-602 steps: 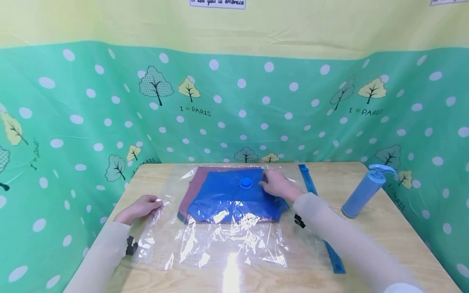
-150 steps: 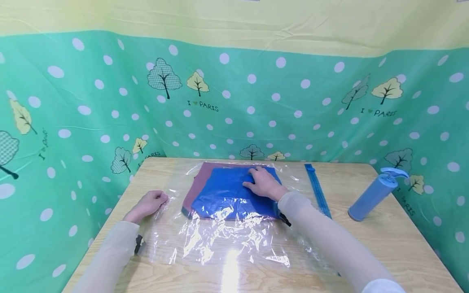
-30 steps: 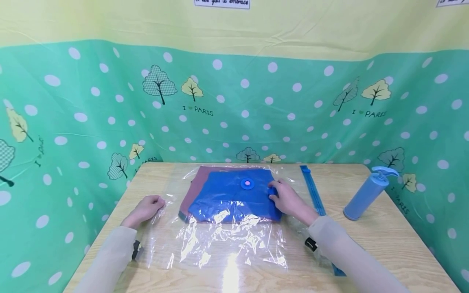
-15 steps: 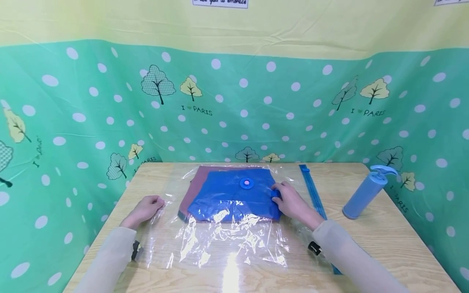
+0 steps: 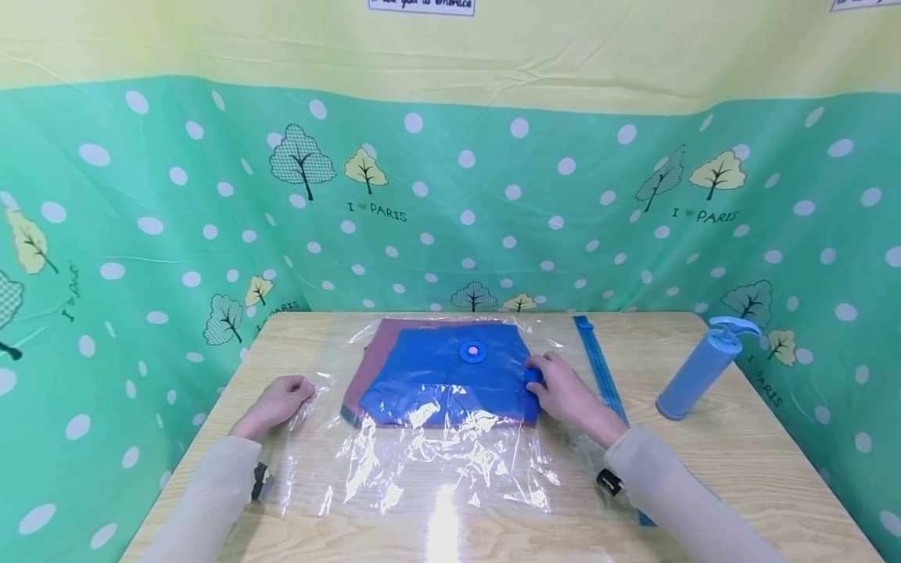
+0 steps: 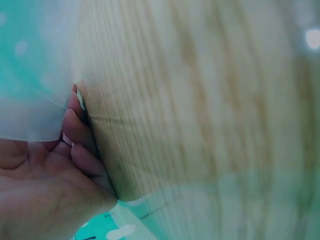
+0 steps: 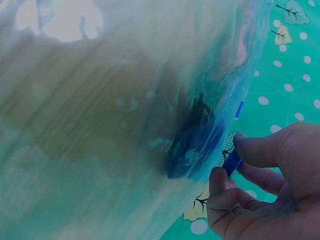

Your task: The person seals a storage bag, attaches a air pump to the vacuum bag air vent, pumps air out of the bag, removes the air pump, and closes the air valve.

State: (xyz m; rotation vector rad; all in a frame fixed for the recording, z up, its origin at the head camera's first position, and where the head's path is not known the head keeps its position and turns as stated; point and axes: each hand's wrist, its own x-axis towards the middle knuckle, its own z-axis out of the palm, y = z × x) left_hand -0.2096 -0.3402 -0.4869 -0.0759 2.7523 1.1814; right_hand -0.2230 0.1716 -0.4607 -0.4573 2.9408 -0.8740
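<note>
A clear plastic vacuum storage bag [image 5: 422,469] lies flat on the table, with folded blue cloth [image 5: 429,360] over mauve cloth [image 5: 371,363] inside. Its round blue valve [image 5: 473,352] shows a pink centre, uncovered. To the right of the valve my right hand [image 5: 568,395] pinches a blue valve cap [image 5: 533,377] above the bag; the right wrist view has the cap [image 7: 232,162] between thumb and fingers. My left hand [image 5: 273,407] grips the bag's left edge, and in the left wrist view the film [image 6: 45,115] runs between thumb and curled fingers [image 6: 80,130].
A blue hand pump [image 5: 700,373] stands upright, slightly tilted in view, at the table's right. The bag's blue zip strip [image 5: 601,363] runs along its right side, partly under the right forearm. A green patterned curtain [image 5: 450,195] surrounds the wooden table [image 5: 760,469].
Twenty seconds ago the cap covered the valve; five seconds ago my right hand was over it. The cap is now off and in that hand, which has drifted slightly right. The left hand stays.
</note>
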